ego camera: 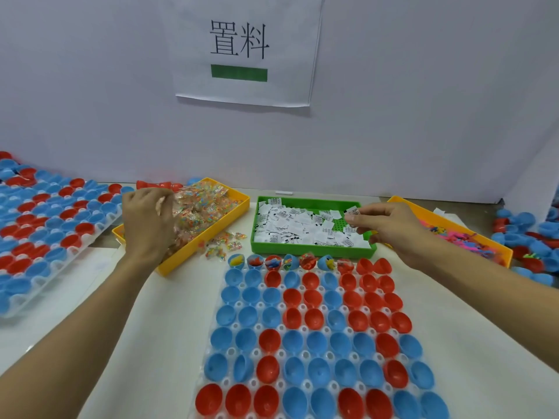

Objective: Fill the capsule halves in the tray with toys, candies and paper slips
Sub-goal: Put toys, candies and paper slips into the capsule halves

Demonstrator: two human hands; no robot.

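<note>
A clear tray [239, 326] of red and blue capsule halves lies in front of me; most of the far row [290, 263] holds toys or candies, the other rows hold nothing. My left hand [148, 220] reaches into the yellow bin of wrapped candies [233, 195], fingers curled down among them. My right hand [390, 226] pinches a white paper slip [352, 211] over the green bin of slips [314, 247].
A second tray of capsule halves [45, 225] lies at the left. An orange bin of coloured toys [472, 237] sits at the right, with loose capsule halves [526, 234] beyond it. A few candies [225, 243] lie spilled between the bins. A wall with a paper sign [242, 49] stands behind.
</note>
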